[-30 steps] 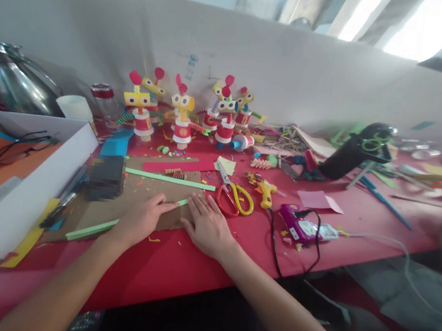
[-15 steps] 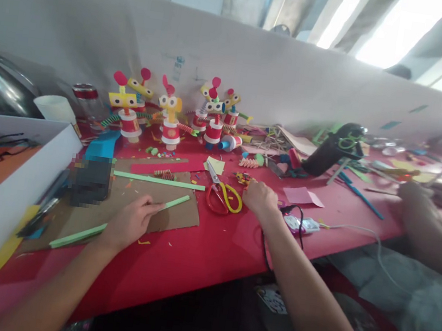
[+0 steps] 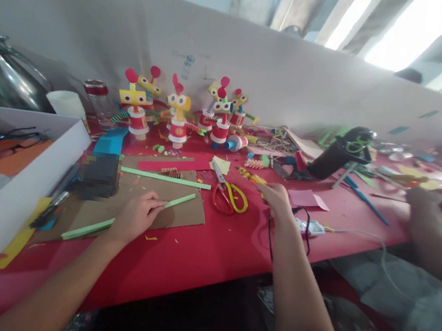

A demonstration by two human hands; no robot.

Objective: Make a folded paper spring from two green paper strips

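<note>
My left hand [image 3: 140, 214] lies over the brown cardboard [image 3: 193, 211], its fingers closed on a light green paper strip [image 3: 181, 200] whose far end sticks out to the right. The rest of this strip seems to run under my hand towards a green length [image 3: 88, 229] at lower left. Another green strip [image 3: 165, 178] lies flat behind it. My right hand [image 3: 276, 198] is at a small heap of yellow pieces [image 3: 250, 175], fingers bunched together. What sits between its fingertips is blurred. Scissors [image 3: 230, 196] with red and yellow handles lie between my hands, blades partly parted.
Several paper-cup figures [image 3: 138, 121] stand along the white partition [image 3: 141, 28]. At left is a white box [image 3: 15, 197] holding eyeglasses [image 3: 6, 143]. A black holder [image 3: 335, 157], pink paper [image 3: 307, 198] and a cable [image 3: 359, 231] lie to the right, near another person's arm [image 3: 437, 234].
My right hand has shifted slightly right, its fingers now stretching left to the yellow pieces. My left hand stays on the green strip. The camera view has turned a little left.
</note>
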